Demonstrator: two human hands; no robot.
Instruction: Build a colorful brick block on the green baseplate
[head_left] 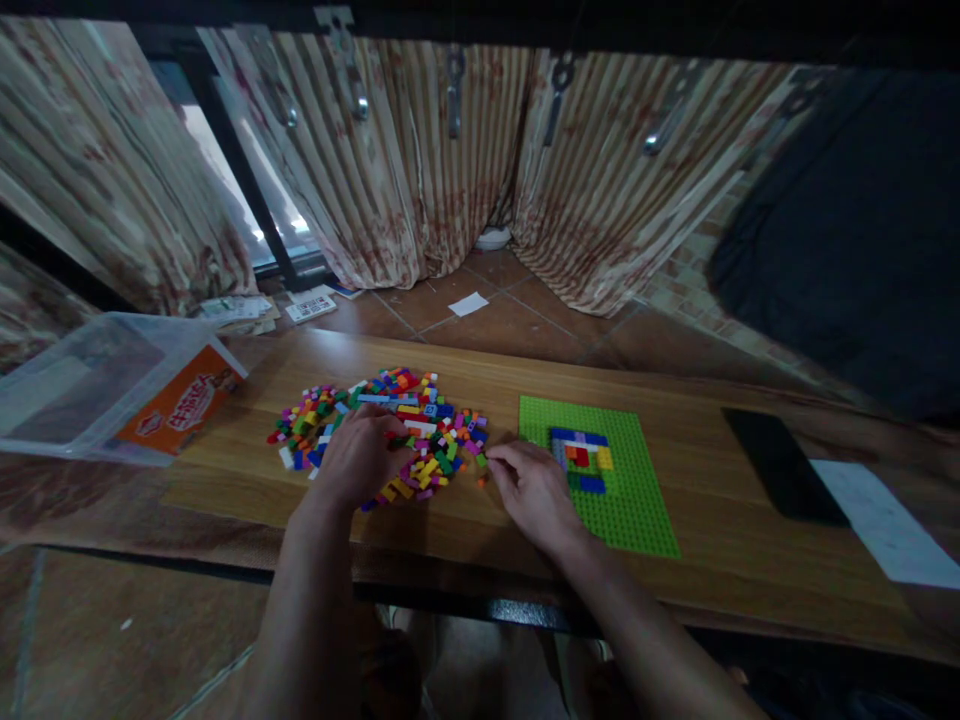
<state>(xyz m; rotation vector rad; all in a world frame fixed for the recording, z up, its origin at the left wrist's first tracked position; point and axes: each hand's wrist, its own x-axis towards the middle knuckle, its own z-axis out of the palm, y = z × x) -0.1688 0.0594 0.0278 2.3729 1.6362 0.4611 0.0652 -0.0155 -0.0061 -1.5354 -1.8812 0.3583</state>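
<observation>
My left hand [361,455] is over the pile of small toy building bricks [427,465], touching its near left part. Its thumb and forefinger are apart, with loose bricks beneath and between them; the other fingertips are partly hidden. Just right of the pile, my right hand [534,488] has thumb and forefinger pinched together. Anything between those fingertips is too small to make out. The green studded baseplate [637,500] lies beside and partly behind my right hand. On it, blue, white, yellow and red bricks [592,440] form a small squarish outline, its left side partly covered by the hand.
A clear plastic box [82,345] with an orange label [182,400] stands at the table's left end. Toward the right lie a dark flat panel [780,465] and a white sheet [889,520]. Striped curtains [420,170] hang beyond the wooden table [465,535].
</observation>
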